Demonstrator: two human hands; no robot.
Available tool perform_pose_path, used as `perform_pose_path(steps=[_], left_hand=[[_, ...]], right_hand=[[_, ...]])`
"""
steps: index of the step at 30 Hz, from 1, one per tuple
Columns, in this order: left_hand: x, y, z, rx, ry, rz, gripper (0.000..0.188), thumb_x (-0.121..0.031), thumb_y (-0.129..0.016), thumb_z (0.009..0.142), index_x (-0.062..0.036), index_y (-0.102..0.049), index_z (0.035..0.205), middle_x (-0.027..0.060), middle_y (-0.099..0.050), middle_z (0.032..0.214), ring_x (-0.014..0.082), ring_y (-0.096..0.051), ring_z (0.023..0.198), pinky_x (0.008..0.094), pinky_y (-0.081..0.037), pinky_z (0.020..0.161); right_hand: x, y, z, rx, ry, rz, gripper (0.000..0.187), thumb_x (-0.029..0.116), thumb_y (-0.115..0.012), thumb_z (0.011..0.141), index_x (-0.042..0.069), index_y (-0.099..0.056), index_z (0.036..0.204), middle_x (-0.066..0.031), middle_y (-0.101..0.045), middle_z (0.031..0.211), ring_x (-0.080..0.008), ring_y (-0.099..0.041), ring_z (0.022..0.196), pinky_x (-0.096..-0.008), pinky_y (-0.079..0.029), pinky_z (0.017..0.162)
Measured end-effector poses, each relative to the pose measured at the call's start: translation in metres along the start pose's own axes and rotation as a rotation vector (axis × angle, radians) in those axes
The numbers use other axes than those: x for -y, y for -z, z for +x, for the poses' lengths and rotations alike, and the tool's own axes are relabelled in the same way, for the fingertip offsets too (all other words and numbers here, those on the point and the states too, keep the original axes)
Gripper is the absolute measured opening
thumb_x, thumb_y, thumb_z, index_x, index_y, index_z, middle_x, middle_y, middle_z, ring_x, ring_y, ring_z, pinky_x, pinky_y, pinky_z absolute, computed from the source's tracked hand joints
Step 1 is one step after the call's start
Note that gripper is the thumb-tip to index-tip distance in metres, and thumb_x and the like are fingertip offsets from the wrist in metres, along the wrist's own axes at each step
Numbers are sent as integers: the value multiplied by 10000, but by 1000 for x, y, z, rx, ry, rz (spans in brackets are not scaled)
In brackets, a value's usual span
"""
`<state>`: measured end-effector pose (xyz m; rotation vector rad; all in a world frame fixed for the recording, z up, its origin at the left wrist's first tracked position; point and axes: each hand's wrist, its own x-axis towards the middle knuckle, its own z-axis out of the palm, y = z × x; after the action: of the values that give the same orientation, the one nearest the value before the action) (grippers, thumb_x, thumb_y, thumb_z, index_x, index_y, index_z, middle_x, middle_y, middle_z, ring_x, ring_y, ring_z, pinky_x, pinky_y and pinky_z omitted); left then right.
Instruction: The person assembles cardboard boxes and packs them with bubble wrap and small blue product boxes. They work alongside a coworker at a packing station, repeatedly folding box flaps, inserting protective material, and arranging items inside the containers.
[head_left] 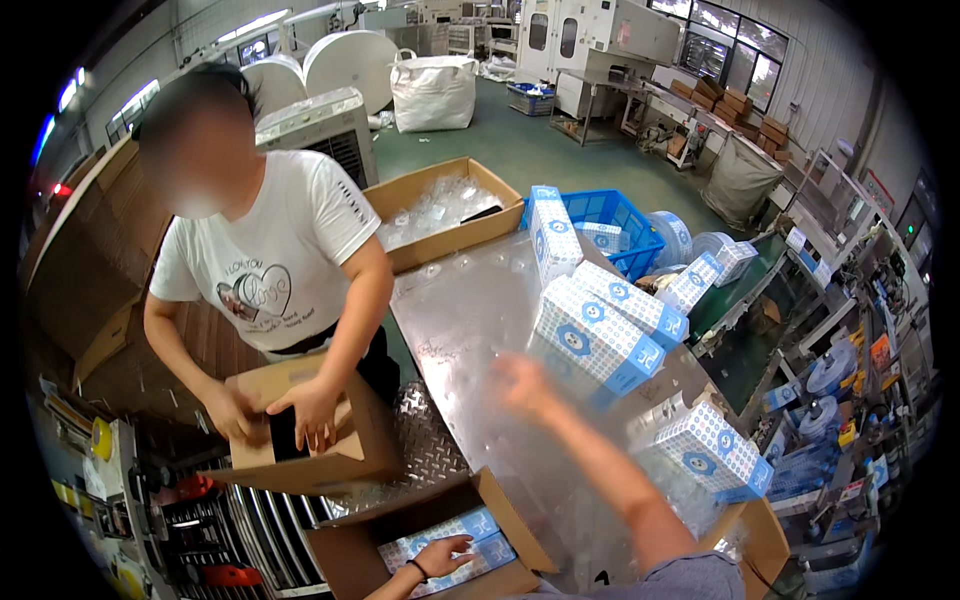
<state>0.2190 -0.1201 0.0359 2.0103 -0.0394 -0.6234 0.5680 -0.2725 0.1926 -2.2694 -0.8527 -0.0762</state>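
My left hand [445, 555] lies with its fingers stretched out on blue-and-white patterned boxes [492, 552]. These lie side by side inside an open cardboard carton [345, 550] at the lower edge. My right arm reaches over the metal table [450, 340]. The right hand [525, 385] at its end is smeared by motion, just left of a group of similar boxes [590, 335]; its fingers cannot be made out. One tall patterned box [552, 235] stands behind that group. Another box [705, 450] rests tilted on clear plastic to the right of my forearm.
A co-worker in a white T-shirt [270, 250] has both hands in an open carton [340, 455] at the left, above rollers [265, 530]. A blue basket [625, 220] and a carton of clear plastic [440, 215] border the table's far side. Machinery [850, 300] lines the right.
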Motion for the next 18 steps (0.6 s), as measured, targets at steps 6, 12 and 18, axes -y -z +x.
perform_pose_path(steps=[6,12,18], left_hand=[[-145,63,2,-128,-89,-299,379,-212,-699,952,-20,-630,1272,82,-727,1090,112,-677,1002,281,-560,865],[-227,84,115,-294,-383,193,462,-180,-781,850,-61,-629,1270,137,-675,1201,278,-633,1159,371,-521,964],[-250,67,218,-615,-620,892,909,-279,-840,704,-98,-375,1464,193,-538,1319,397,-505,1244,595,-375,1053]], right_hand=[[-165,84,-5,-25,-138,-743,1113,506,-839,659,40,-302,1515,-192,-389,1483,-343,-356,1363,-546,-248,1144],[-173,96,-54,-48,-303,-749,1101,471,-861,619,66,-332,1495,-159,-487,1300,-338,-469,1186,-505,-378,979],[-132,108,-88,283,312,-98,1018,362,-848,636,60,-366,1480,-180,-583,1245,-385,-586,1079,-467,-469,958]])
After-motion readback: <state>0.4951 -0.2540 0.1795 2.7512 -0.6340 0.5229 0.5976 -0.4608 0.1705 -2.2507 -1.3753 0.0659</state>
